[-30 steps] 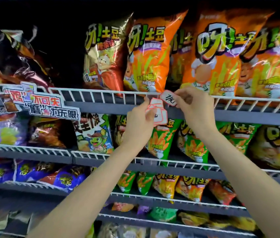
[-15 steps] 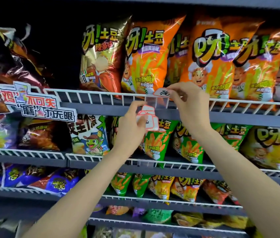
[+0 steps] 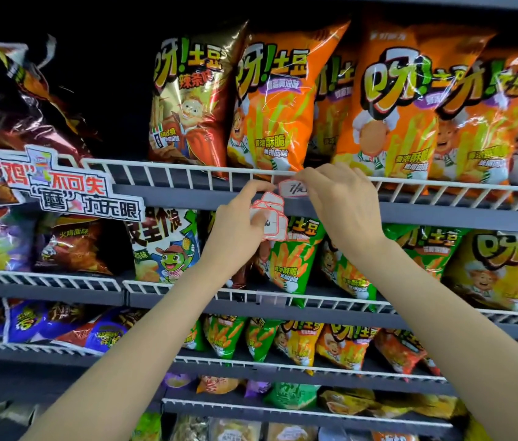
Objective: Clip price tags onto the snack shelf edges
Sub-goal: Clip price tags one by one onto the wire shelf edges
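My right hand (image 3: 340,205) pinches a white price tag with a red border (image 3: 292,189) against the white wire rail (image 3: 187,173) of the upper snack shelf, below the orange chip bags. My left hand (image 3: 235,230) sits just left of and below it, holding a small stack of the same red-bordered price tags (image 3: 272,221) in front of the grey shelf edge (image 3: 187,198). The left index finger reaches up toward the single tag.
A cut-out promotional sign (image 3: 57,186) is fixed to the same rail at the left. Orange and gold chip bags (image 3: 270,100) stand behind the rail. A clear tag holder (image 3: 272,299) hangs on the lower shelf rail, with green bags behind.
My right hand has lowered the single tag from on top of the rail to its front face. My left hand with the stack has stayed close beneath it.
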